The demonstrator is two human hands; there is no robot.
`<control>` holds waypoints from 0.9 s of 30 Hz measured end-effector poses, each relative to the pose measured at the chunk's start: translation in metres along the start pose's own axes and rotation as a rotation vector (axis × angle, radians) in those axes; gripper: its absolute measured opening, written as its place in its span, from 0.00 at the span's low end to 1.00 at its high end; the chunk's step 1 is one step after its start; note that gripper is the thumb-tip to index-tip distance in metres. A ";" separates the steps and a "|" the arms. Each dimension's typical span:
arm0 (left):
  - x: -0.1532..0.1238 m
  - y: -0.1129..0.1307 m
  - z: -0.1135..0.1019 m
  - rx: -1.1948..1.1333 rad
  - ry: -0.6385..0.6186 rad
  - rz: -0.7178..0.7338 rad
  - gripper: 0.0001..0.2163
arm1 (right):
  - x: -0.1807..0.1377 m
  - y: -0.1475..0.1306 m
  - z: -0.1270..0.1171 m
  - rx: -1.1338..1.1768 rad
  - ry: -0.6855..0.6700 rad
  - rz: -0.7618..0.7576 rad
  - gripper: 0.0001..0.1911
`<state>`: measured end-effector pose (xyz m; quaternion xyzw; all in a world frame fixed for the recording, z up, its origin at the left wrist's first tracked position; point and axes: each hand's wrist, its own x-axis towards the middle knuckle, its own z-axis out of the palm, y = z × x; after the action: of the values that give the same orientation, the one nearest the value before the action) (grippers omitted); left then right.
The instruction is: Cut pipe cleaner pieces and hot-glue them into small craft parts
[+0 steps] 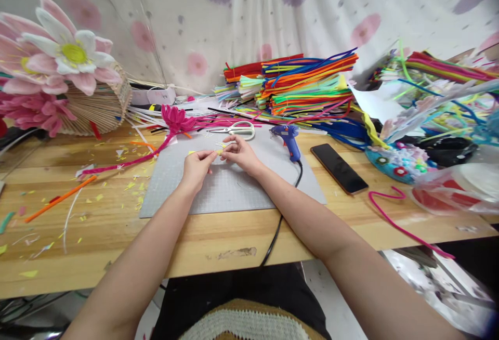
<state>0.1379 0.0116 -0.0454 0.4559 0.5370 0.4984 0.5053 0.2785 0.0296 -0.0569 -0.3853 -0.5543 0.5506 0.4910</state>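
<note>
Above the grey cutting mat [234, 194], both my hands meet at a small yellow piece [219, 152], too small to name for sure. My left hand [197, 168] pinches it between thumb and forefinger from the left. My right hand [242, 155] has its fingers curled and pressed to the piece from the other side. Just beyond the hands, white-handled scissors [244, 129] lie on the mat. A blue glue gun [287, 140] rests at the mat's right back corner, its black cord running under my right forearm. A magenta pipe-cleaner flower [177, 120] with a long stem lies to the left.
Bundles of coloured pipe cleaners [307, 85] are piled at the back. A phone [339, 168] lies right of the mat, near a loose pink pipe cleaner [405, 228]. Large fuzzy flowers [72, 51] stand at the left. Yellow scraps and an orange pipe cleaner [60, 199] litter the left tabletop.
</note>
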 end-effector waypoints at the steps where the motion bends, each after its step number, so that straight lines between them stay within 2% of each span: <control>1: 0.000 0.000 0.000 -0.002 0.007 0.001 0.12 | 0.000 0.000 0.000 -0.001 -0.004 0.003 0.21; 16: -0.001 0.005 0.001 -0.230 -0.017 -0.126 0.14 | -0.001 0.001 0.000 0.047 -0.091 -0.011 0.22; 22: -0.001 0.007 0.001 -0.312 -0.050 -0.125 0.14 | -0.002 0.000 0.001 0.077 -0.130 0.004 0.24; 27: 0.000 0.006 0.003 -0.352 -0.018 -0.136 0.14 | 0.000 0.004 0.004 0.061 -0.129 0.028 0.26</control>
<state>0.1409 0.0128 -0.0396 0.3277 0.4667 0.5454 0.6143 0.2742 0.0294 -0.0606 -0.3413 -0.5623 0.5978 0.4582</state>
